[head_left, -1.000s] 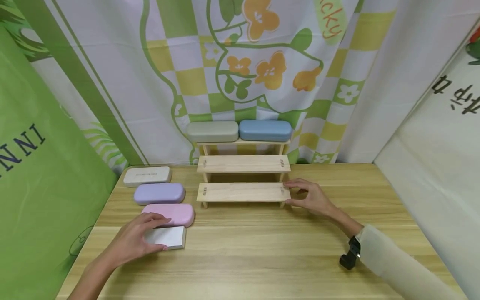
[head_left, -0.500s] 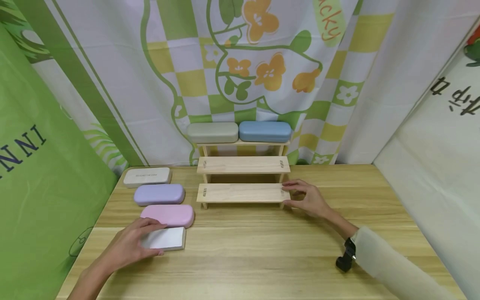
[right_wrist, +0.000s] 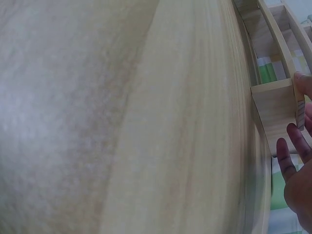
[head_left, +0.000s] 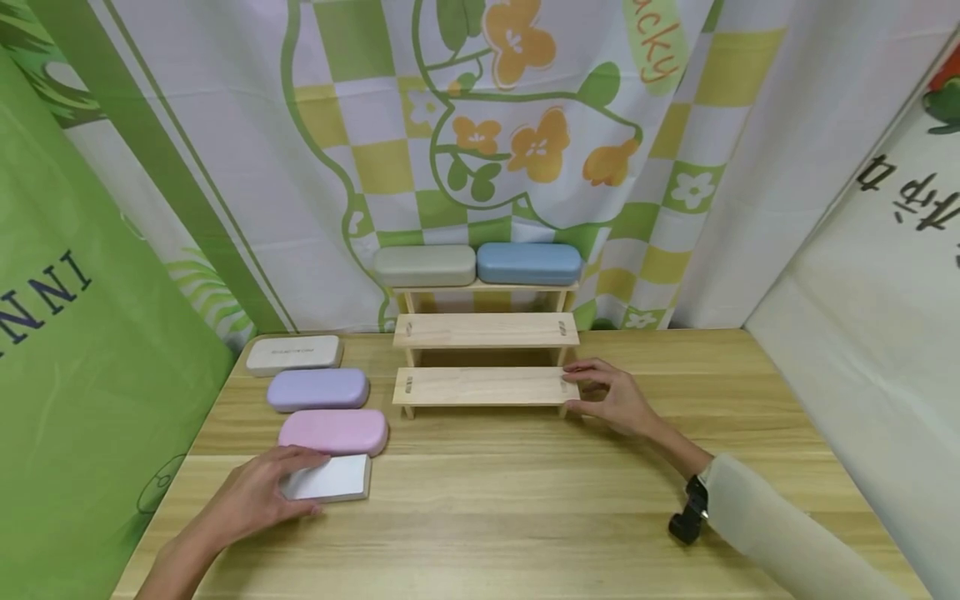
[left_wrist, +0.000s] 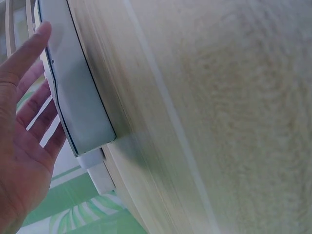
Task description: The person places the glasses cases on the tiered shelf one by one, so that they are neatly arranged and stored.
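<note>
My left hand point(head_left: 251, 496) reaches round the left end of a flat white box point(head_left: 335, 478), thumb along its front and fingers behind. The left wrist view shows those fingers fairly straight beside the box point(left_wrist: 83, 92); firm contact is hard to make out. Just behind the box lies a pink glasses case point(head_left: 337, 430). On the other side, my right hand point(head_left: 615, 400) holds the right end of the lowest step of a three-step wooden stand point(head_left: 480, 386) between thumb and fingers. In the right wrist view, the thumb meets the edge of the stand point(right_wrist: 275, 97).
Behind the pink case lie a purple glasses case point(head_left: 318, 389) and an off-white case point(head_left: 294, 354). A grey-green case point(head_left: 425, 265) and a blue case point(head_left: 529, 262) sit side by side on the stand's top step. Curtains point(head_left: 375, 158) hang behind the wooden table point(head_left: 487, 517).
My left hand has slid slightly left along the white box, uncovering more of the pink case. The right hand stays at the stand's end. The cases and stand keep their places.
</note>
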Demonstrator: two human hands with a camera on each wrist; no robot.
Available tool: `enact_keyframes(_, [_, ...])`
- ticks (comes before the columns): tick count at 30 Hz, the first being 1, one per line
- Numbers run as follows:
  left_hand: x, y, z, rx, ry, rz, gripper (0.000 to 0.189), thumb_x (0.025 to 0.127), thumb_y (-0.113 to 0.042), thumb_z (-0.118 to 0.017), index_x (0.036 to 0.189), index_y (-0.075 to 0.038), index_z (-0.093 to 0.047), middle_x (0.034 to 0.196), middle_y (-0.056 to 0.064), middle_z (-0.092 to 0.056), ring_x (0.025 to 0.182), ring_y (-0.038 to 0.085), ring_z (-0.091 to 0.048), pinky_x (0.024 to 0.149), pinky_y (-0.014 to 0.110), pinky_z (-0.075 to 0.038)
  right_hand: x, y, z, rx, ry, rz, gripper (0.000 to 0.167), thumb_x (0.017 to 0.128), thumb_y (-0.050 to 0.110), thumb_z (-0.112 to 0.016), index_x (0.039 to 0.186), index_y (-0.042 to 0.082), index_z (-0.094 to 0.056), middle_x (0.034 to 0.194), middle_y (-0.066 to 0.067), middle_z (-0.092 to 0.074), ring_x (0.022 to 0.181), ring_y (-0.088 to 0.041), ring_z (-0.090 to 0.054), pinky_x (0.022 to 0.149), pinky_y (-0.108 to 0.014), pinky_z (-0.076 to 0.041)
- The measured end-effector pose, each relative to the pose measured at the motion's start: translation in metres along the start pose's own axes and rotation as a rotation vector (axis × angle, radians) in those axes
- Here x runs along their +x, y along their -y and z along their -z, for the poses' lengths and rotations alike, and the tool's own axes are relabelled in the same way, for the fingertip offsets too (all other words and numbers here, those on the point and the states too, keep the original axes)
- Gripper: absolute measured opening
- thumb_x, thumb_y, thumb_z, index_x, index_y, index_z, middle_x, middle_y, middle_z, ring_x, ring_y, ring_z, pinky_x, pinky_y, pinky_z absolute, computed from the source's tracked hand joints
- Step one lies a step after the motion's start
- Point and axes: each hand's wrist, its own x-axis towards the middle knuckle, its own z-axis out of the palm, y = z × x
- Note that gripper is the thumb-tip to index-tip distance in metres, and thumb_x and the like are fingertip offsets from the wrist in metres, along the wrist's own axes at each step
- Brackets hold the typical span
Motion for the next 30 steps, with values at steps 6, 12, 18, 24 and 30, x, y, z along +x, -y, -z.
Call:
enact_keyframes(6, [0.0014, 0.0022, -0.0006, 0.017, -0.017, -0.034, 0.064, 0.061, -0.029, -0.103, 0.120, -0.020, -0.080, 0.118, 0.006, -0.077, 0.102, 0.030, -0.074, 0.080, 0.045, -0.062, -0.0017, -0.0010, -0.0021, 0.014, -0.006, 0.002, 0.043, 0.083, -0.002, -0.088, 0.124, -0.002, -0.075, 0.131, -0.020, -0.068, 0.112, -0.033, -0.069, 0.085, -0.054, -0.061])
enact_keyframes(12, [0.0016, 0.0039, -0.0026, 0.038, -0.032, -0.050, 0.063, 0.057, -0.025, -0.104, 0.116, -0.019, -0.081, 0.114, 0.005, -0.078, 0.098, 0.027, -0.074, 0.077, 0.040, -0.062, -0.0025, -0.0023, -0.0039, 0.017, -0.004, -0.006, 0.043, 0.083, 0.000, -0.088, 0.124, -0.001, -0.075, 0.132, -0.018, -0.068, 0.113, -0.031, -0.069, 0.086, -0.054, -0.061])
enact_keyframes(18, [0.0005, 0.0042, -0.0052, 0.036, -0.064, -0.072, 0.062, 0.055, -0.020, -0.103, 0.114, -0.017, -0.082, 0.112, 0.005, -0.078, 0.095, 0.026, -0.075, 0.074, 0.039, -0.062, -0.0016, -0.0014, -0.0029, 0.022, -0.007, -0.003, 0.043, 0.083, 0.000, -0.089, 0.124, -0.002, -0.075, 0.132, -0.018, -0.068, 0.112, -0.033, -0.069, 0.086, -0.053, -0.062])
enact_keyframes(24, [0.0016, 0.0023, -0.0064, 0.012, -0.075, -0.086, 0.062, 0.054, -0.020, -0.103, 0.112, -0.018, -0.083, 0.110, 0.004, -0.079, 0.093, 0.024, -0.075, 0.073, 0.036, -0.061, -0.0017, -0.0017, -0.0019, 0.031, -0.009, -0.003, 0.043, 0.083, -0.002, -0.088, 0.124, -0.002, -0.075, 0.132, -0.019, -0.068, 0.113, -0.034, -0.069, 0.087, -0.052, -0.062])
enact_keyframes(30, [0.0085, -0.0020, -0.0049, 0.000, -0.082, -0.122, 0.061, 0.053, -0.022, -0.103, 0.110, -0.017, -0.083, 0.108, 0.000, -0.079, 0.089, 0.018, -0.074, 0.072, 0.033, -0.060, -0.0015, 0.0011, -0.0013, 0.040, -0.017, 0.005, 0.044, 0.083, -0.002, -0.088, 0.124, -0.004, -0.075, 0.132, -0.018, -0.068, 0.114, -0.035, -0.068, 0.088, -0.054, -0.061])
